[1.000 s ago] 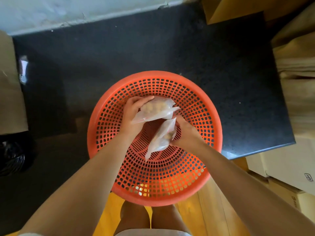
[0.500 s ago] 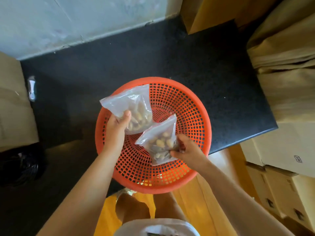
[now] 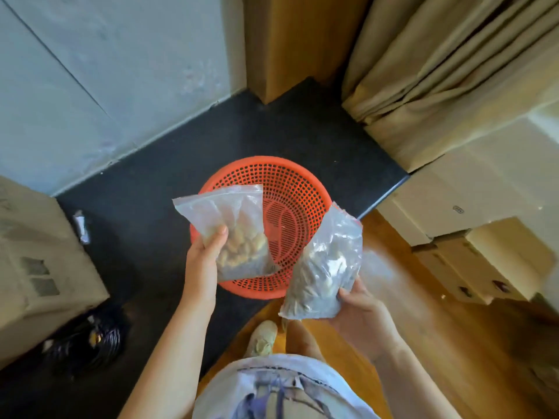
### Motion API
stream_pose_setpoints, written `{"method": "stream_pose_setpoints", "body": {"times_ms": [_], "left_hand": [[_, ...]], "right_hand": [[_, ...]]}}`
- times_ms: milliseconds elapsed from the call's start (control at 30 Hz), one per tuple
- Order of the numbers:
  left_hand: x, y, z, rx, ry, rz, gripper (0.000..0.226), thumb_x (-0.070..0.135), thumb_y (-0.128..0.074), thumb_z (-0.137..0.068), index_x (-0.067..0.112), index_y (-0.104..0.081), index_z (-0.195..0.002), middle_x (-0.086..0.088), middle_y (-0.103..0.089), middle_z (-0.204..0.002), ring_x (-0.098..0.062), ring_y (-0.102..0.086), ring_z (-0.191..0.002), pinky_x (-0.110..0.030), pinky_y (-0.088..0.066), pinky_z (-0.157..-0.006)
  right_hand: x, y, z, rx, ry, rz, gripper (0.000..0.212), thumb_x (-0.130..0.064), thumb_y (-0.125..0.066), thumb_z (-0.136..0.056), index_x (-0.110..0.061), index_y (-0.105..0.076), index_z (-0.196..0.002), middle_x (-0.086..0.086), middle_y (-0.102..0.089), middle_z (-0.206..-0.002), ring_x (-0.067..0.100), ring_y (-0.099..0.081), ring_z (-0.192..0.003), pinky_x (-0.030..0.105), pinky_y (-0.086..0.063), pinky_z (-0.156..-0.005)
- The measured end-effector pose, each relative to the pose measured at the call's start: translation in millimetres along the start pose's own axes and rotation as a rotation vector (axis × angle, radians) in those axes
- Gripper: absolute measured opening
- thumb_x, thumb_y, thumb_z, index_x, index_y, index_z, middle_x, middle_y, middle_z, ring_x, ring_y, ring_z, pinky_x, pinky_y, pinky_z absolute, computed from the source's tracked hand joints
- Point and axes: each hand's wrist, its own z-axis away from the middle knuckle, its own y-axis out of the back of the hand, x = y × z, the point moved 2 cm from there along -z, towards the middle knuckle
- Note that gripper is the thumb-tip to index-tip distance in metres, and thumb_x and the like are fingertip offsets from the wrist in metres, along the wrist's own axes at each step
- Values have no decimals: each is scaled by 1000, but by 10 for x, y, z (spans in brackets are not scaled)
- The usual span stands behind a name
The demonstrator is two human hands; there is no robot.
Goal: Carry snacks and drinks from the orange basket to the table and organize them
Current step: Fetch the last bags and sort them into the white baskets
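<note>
Snacks leave the orange basket [image 3: 298,189]: left hand [image 3: 201,261] pinches one clear bag [image 3: 233,228], right hand [image 3: 361,309] grasps another [image 3: 325,267]. Slick plastic, loosely gripped, could slip and drop during the carry.

Both bare forearms reached forward from the bottom of the view. The left hand [image 3: 202,261] was raised, its thumb pressed on the front of a clear snack bag [image 3: 233,234] and its fingers curled behind it. The right hand [image 3: 361,313] sat lower and nearer the body, palm turned inward, gripping the lower edge of a second bag [image 3: 325,267]. The hands were apart.
</note>
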Motion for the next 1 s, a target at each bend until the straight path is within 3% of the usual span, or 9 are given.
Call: {"method": "stream_pose_setpoints", "body": {"times_ms": [100,167,300,367,500,600,700,900,1000], "left_hand": [[137,-205,184,-145,-7,-30,20,26,-53,-91,31,-72,-91,9,-75,-90,-7,-70,-87,-24,-54,-73],[136,-355,305,-243,4,-78,19,29,-54,-90,30,-70,-99,6,-75,-96,-10,-70,-92,-28,-52,-78],[-29,-639,607,-373,36,-231,16,39,-60,-83,36,-69,-95,13,-74,-93,-3,-69,-89,-24,-47,-75],[-132,-784,812,-452,51,-321,10,40,-60,-83,44,-68,-89,21,-73,-91,5,-67,-85,-21,-45,-73],[-359,-1121,1275,-642,51,-449,9,34,-58,-87,40,-65,-89,24,-71,-88,9,-64,-86,-14,-43,-74],[-581,-1426,1756,-801,61,-554,7,34,-54,-89,36,-61,-87,25,-69,-78,17,-62,-74,-1,-43,-60],[-837,-1733,2355,-979,93,-626,9,36,-53,-87,30,-60,-89,23,-71,-72,11,-65,-68,-1,-44,-51],[-1656,-2146,4035,-1279,102,-712,19,38,-45,-92,26,-60,-92,21,-72,-72,4,-68,-67,-7,-47,-50],[-2183,-2150,4963,-1399,144,-773,26,41,-40,-93,25,-60,-89,18,-73,-70,0,-69,-65,-10,-49,-50]], "right_hand": [[86,-116,344,13,132,-86,63,-17,-76,-66,-16,-57,-126,11,-67,-117,30,-64,-106,46,-54,-79],[144,-122,569,87,209,-101,67,-32,-84,-58,-17,-62,-120,9,-69,-114,27,-66,-104,42,-55,-77],[228,-33,1092,307,372,-152,81,-42,-88,-49,-13,-58,-118,8,-71,-107,24,-68,-98,38,-56,-76],[281,61,1407,419,463,-186,72,-40,-85,-55,-15,-58,-118,7,-71,-106,23,-68,-97,36,-57,-75],[527,315,2079,654,642,-275,43,-27,-59,-83,-23,-50,-125,5,-69,-111,23,-67,-101,39,-57,-82],[829,499,2654,808,815,-410,42,-27,-51,-83,-31,-51,-124,2,-68,-116,22,-65,-106,37,-57,-81],[1225,674,3298,955,950,-538,41,-28,-53,-79,-29,-56,-120,-1,-71,-110,20,-68,-100,32,-58,-72],[2360,1046,4724,1379,1078,-699,34,-26,-65,-68,-27,-64,-102,-9,-75,-91,10,-71,-83,25,-59,-62],[2948,1212,5389,1559,1105,-769,20,-19,-66,-74,-27,-64,-93,-14,-75,-80,5,-71,-74,19,-55,-54]]}}
